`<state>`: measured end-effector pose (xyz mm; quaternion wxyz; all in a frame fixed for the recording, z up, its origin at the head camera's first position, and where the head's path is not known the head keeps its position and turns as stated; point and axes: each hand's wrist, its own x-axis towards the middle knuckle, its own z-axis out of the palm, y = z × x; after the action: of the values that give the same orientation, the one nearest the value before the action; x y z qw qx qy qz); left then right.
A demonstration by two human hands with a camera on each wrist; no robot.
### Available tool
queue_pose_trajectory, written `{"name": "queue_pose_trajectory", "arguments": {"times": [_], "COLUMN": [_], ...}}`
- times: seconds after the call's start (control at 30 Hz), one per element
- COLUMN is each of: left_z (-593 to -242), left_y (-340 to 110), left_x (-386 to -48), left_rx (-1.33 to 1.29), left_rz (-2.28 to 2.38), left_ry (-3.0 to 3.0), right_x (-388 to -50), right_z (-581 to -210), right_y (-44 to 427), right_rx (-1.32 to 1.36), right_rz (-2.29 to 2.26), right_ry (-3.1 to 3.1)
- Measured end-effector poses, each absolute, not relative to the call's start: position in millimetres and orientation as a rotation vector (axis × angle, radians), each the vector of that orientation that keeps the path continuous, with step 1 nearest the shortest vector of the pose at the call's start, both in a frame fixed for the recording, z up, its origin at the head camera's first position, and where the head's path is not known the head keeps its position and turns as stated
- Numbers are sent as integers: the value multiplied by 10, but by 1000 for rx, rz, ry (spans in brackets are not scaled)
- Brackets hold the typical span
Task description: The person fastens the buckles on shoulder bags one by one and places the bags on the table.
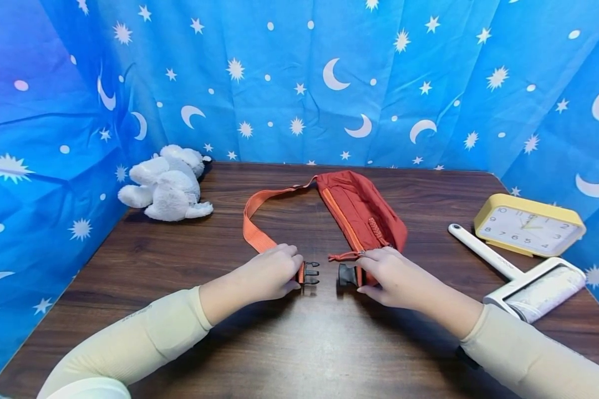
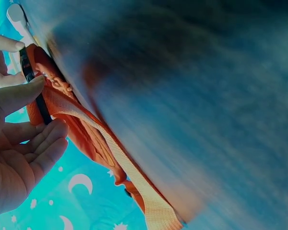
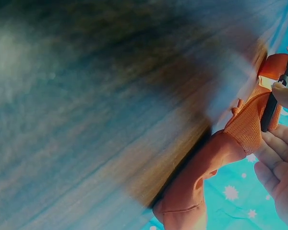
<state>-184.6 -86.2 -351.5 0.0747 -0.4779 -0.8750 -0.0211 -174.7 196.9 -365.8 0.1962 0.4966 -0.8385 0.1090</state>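
A red waist bag [image 1: 359,205] with an orange zipper lies on the table, its orange strap [image 1: 259,213] looping out to the left. My left hand [image 1: 274,271] pinches the strap end at the black pronged buckle half [image 1: 310,273], whose prongs point right. Opposite it, my right hand [image 1: 391,277] pinches the black socket half [image 1: 348,275] at the bag's near end. A short gap separates the two halves in the head view. In the left wrist view, thumb and fingertips grip the buckle [image 2: 42,106]; the right wrist view shows a similar pinch on the black buckle part [image 3: 270,111].
A grey and white plush toy [image 1: 167,185] lies at the back left. On the right stand a yellow clock [image 1: 529,224] and a white lint roller [image 1: 534,285]. A blue curtain [image 1: 299,83] with moons and stars borders the dark wooden table [image 1: 299,343].
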Motion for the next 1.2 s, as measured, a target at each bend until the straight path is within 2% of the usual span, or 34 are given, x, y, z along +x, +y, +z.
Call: {"name": "queue_pose_trajectory", "arguments": {"times": [1.2], "left_z": [-3514], "left_y": [-762], "left_x": [-1855], "left_rx": [-1420], "left_rz": [-24], "left_ry": [-2576], "right_x": [-1742], "right_z": [-3673], "right_y": [1888], "right_rx": [1397], "right_rz": [330], "right_ry": [-2336]}}
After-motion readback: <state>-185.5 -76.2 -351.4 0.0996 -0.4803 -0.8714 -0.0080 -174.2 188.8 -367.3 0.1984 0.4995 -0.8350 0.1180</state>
